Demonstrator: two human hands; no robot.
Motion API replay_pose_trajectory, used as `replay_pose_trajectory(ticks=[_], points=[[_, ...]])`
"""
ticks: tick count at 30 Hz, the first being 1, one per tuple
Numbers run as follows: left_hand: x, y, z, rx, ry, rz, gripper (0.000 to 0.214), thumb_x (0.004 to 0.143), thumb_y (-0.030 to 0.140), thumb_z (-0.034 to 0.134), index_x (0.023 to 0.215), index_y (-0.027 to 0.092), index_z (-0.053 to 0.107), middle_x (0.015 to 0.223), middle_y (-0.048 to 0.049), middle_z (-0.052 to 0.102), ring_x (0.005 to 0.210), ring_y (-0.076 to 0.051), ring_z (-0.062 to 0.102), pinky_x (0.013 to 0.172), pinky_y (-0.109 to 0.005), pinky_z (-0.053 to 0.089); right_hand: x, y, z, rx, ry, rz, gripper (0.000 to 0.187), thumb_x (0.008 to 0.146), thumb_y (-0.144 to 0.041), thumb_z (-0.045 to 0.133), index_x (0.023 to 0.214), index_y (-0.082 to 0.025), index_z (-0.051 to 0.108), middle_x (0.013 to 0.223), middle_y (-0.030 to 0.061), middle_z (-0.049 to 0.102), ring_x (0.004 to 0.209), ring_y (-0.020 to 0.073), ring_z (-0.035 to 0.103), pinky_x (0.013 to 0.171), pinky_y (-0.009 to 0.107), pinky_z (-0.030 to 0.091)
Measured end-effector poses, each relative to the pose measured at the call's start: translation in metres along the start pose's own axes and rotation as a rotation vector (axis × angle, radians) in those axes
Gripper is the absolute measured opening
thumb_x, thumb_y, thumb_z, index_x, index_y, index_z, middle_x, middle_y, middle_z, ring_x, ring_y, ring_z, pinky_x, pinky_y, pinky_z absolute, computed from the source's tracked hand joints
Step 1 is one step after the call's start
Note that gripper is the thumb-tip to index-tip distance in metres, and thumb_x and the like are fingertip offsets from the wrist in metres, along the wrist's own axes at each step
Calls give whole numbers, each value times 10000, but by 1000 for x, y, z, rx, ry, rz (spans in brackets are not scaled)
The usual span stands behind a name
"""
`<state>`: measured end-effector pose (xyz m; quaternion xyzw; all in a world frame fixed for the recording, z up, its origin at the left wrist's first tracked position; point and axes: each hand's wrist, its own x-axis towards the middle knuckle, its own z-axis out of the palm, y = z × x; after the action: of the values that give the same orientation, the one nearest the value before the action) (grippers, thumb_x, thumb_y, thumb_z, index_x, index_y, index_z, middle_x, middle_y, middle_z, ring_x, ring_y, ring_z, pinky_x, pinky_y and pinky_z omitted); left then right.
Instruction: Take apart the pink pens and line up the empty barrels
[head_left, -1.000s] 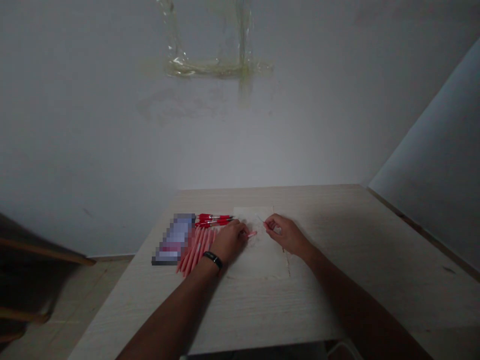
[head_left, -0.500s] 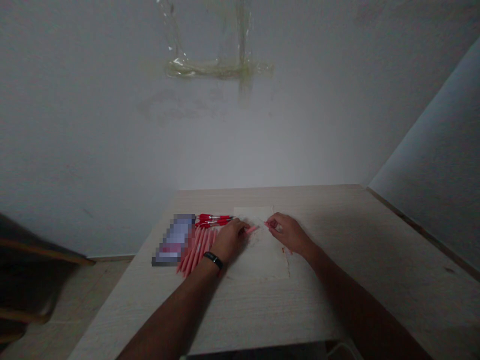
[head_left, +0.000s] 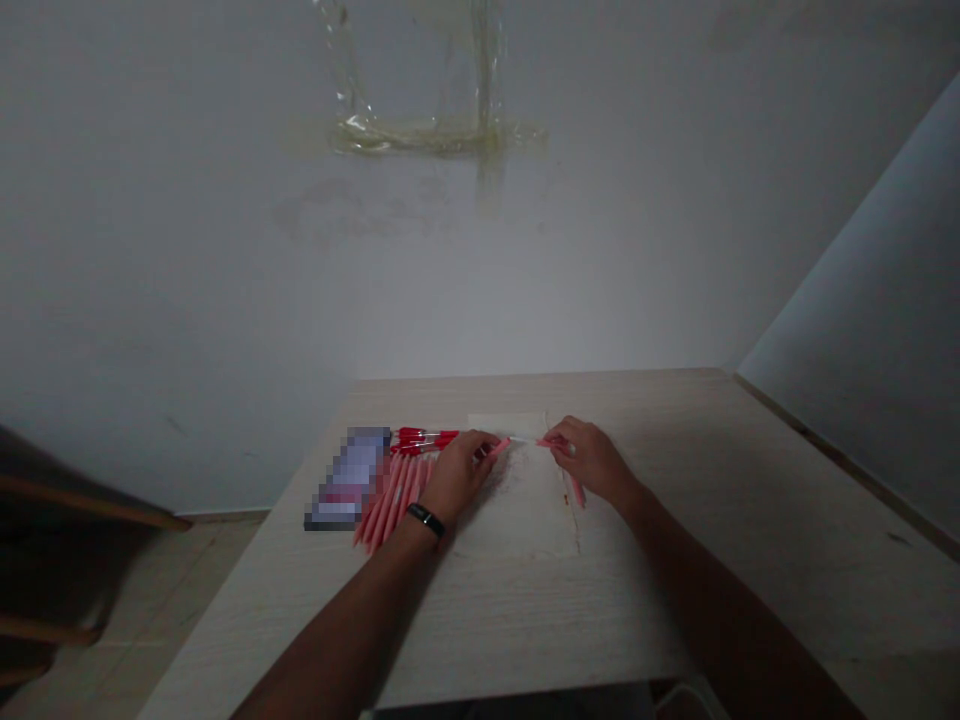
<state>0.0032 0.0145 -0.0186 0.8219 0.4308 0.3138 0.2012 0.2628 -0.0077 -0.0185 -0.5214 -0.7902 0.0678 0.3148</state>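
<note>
My left hand [head_left: 459,474], with a black band at the wrist, is closed on a pink pen barrel [head_left: 498,448] whose tip points right. Facing it, my right hand [head_left: 591,460] pinches a thin refill [head_left: 534,441] that reaches toward the barrel's end. Both hands hover over a sheet of white paper [head_left: 525,510] on the wooden table [head_left: 675,600]. A pink pen part [head_left: 577,492] lies under my right hand. Several pink barrels [head_left: 394,492] lie in a row left of my left hand, with red pens [head_left: 424,438] behind them.
A blurred box [head_left: 346,480] lies at the table's left side beside the barrels. A grey wall with taped plastic [head_left: 435,120] stands behind the table. Dark wooden furniture [head_left: 67,540] is at the far left, over the floor.
Both hands have shifted slightly away from me and a little apart. The thin refill now shows stretched between the barrel's end and my right fingers.
</note>
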Motion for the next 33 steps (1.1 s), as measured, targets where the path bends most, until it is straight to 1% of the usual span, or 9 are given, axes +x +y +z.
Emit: replay_pose_trajectory(ticks=[8, 14, 17, 20, 23, 25, 27, 30, 33], points=[[0, 3, -4, 115, -44, 58, 188, 912, 236, 572, 1030, 201, 714, 961, -71, 671, 902, -196, 588, 809, -304, 453, 0, 1, 1, 62, 35, -115, 180, 833, -98, 622, 948, -214, 696, 918, 59, 632, 901, 211, 574, 830, 356, 434], [-1, 7, -2, 93, -129, 111, 213, 910, 196, 565, 1047, 220, 726, 962, -70, 671, 919, -196, 581, 822, -301, 436, -1, -15, 5, 133, -41, -213, 143, 908, -166, 596, 1006, -218, 687, 932, 68, 637, 928, 215, 566, 839, 358, 438], [-1, 6, 0, 68, -136, 119, 196, 916, 200, 562, 1014, 215, 730, 950, -70, 676, 911, -194, 582, 817, -298, 431, -2, -18, 8, 167, -40, -186, 138, 917, -204, 607, 1042, -217, 663, 945, 61, 654, 933, 208, 579, 849, 351, 437], [0, 5, 1, 52, -136, 118, 189, 917, 199, 561, 1002, 210, 729, 944, -68, 678, 895, -191, 582, 813, -297, 428, -4, -17, 9, 204, -28, -100, 176, 927, -226, 601, 1098, -220, 642, 951, 48, 668, 901, 186, 604, 841, 330, 446], [0, 5, 1, 50, -140, 121, 189, 907, 178, 570, 1008, 212, 727, 948, -63, 679, 892, -190, 581, 808, -295, 427, -5, -16, 8, 225, -50, -38, 208, 945, -253, 578, 1147, -230, 621, 954, 38, 672, 892, 173, 614, 848, 322, 448], [0, 5, 0, 55, -141, 111, 189, 906, 175, 570, 1006, 210, 726, 955, -67, 678, 899, -192, 582, 806, -293, 430, -5, -14, 5, 229, -57, -37, 257, 904, -276, 640, 1154, -223, 606, 988, 45, 664, 907, 179, 608, 850, 324, 449], [0, 6, -1, 61, -136, 102, 186, 911, 187, 565, 1004, 208, 725, 957, -73, 673, 900, -195, 581, 803, -294, 433, -3, -13, 3, 210, -46, -50, 262, 855, -274, 698, 1092, -204, 609, 984, 51, 649, 902, 185, 595, 834, 321, 448], [-1, 8, -2, 66, -118, 101, 190, 928, 216, 549, 1005, 211, 723, 954, -75, 668, 900, -195, 578, 805, -297, 435, -1, -12, -1, 157, -53, -84, 96, 898, -278, 642, 929, -191, 618, 890, 42, 627, 861, 181, 570, 797, 313, 431], [0, 9, -4, 68, -128, 95, 197, 933, 221, 542, 1009, 206, 723, 958, -80, 666, 904, -196, 578, 814, -303, 438, -1, -13, -2, 145, -100, -98, 178, 964, -292, 538, 845, -191, 625, 836, 39, 616, 830, 174, 554, 773, 305, 418]])
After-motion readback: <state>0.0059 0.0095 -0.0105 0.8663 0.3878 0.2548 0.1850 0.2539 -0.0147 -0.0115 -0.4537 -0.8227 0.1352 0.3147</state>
